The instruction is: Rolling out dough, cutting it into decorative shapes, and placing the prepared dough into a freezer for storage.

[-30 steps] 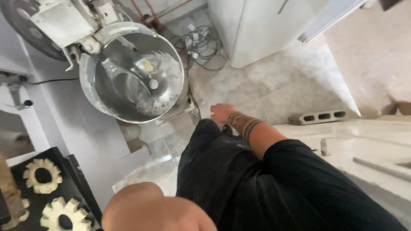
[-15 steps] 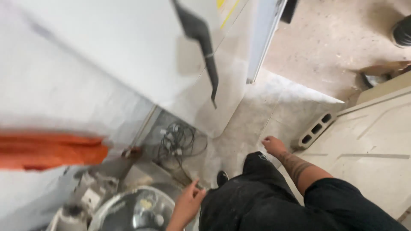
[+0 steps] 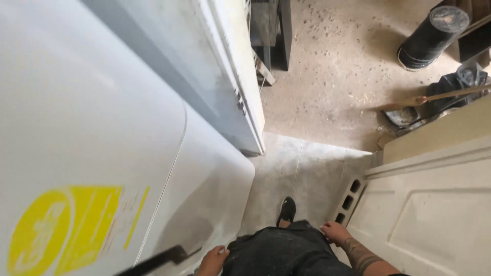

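Observation:
I am looking straight down along my body in dark trousers [image 3: 286, 253], with one dark shoe [image 3: 287, 210] on the pale floor. My left hand [image 3: 213, 259] hangs at the lower edge, fingers loosely curled and holding nothing, right next to the black handle [image 3: 156, 261] of a tall white refrigerator [image 3: 102, 153]. My right hand [image 3: 335, 232], tattooed along the forearm, rests against my right hip, also holding nothing. Neither hand touches an object that I can see.
A cream panelled door [image 3: 434, 214] stands open at the right, with a grey hollow block [image 3: 350, 197] at its foot. Beyond the threshold is a dusty concrete floor [image 3: 332, 76] with a black cylinder [image 3: 432, 36], a broom handle [image 3: 440, 96] and black bags.
The view has swung away from the steel mixer bowl and trays, up along the white refrigerator and towards the doorway. My hands have dropped to my sides as I walk forward.

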